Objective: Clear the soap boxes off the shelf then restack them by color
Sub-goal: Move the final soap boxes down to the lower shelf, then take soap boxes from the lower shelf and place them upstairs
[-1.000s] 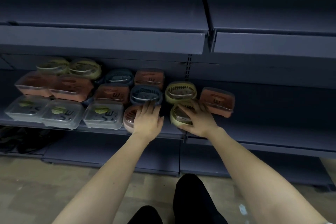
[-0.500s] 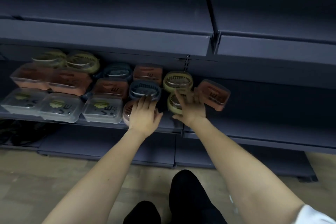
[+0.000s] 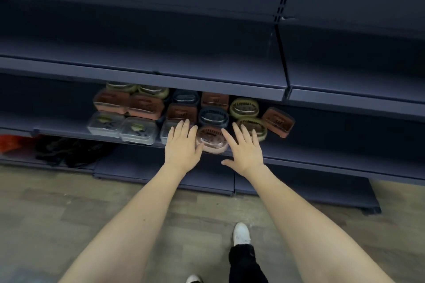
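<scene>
a white shoe (image 3: 241, 233) and a dark trouser leg (image 3: 246, 264) stand on the wood-look floor (image 3: 69, 213) closest to us. two bare arms reach forward from there.

the left hand (image 3: 182, 145) is flat with its fingers straight and spread. it lies over a clear box at the front edge of the shelf (image 3: 322, 156), and its thumb side is next to the pink oval box (image 3: 211, 140). the right hand (image 3: 245, 147) is flat and spread too, on the other side of that pink box. neither hand holds anything.

the pink oval box sits between the two hands at the shelf front. it looks like thin hard plastic, so i think it is light and a bit slippery. holding it by its two long sides should work best. the lid may pop off if it is squeezed hard.

next to it are clear boxes (image 3: 138, 130) with something green inside, and an olive oval box (image 3: 254, 127). behind come a blue oval box (image 3: 213, 116), orange boxes (image 3: 145, 105) and one tilted orange box (image 3: 278, 122). the orange and oval ones show only dark shapes inside, and i cannot tell what they are.

farthest back, more olive boxes (image 3: 151, 91) hide under the upper shelf (image 3: 161, 76). all the boxes are still on the shelf.
</scene>
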The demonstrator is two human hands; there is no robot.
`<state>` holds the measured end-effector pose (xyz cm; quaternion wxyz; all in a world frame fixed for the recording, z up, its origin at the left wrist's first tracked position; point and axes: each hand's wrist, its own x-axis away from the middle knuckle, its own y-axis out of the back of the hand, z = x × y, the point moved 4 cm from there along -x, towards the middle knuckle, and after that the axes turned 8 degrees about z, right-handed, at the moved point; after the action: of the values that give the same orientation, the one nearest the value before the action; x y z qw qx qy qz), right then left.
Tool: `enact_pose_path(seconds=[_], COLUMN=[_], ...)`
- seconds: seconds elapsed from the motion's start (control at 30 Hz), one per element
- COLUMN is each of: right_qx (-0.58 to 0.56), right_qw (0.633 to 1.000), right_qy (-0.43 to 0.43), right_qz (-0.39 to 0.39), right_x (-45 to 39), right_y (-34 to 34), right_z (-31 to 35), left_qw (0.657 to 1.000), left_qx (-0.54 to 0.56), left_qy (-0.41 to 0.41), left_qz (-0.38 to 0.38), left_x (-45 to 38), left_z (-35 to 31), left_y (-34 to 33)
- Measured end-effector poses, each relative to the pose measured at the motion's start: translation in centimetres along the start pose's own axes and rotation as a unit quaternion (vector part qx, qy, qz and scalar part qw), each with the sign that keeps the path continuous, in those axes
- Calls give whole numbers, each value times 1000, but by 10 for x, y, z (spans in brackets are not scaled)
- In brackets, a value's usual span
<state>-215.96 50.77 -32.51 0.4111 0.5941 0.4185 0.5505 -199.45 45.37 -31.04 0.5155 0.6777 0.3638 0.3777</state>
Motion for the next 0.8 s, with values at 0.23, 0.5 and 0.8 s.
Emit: enact_pose_path(seconds=[0.23, 0.5, 0.8], right_qx=[25, 24, 4], right_qw=[999, 999, 998], right_qy=[9, 23, 46], right_qz=[28, 38, 42], right_x=[35, 49, 41], right_y=[-1, -7, -8], right_z=[41, 27, 54], left_qw=[999, 993, 989], left_qx=[-5, -1, 18], left_qy=[48, 109, 143], left_qz=[9, 36, 19], left_x=[52, 92, 105], left_z=[39, 42, 64], left_y=[17, 0, 0])
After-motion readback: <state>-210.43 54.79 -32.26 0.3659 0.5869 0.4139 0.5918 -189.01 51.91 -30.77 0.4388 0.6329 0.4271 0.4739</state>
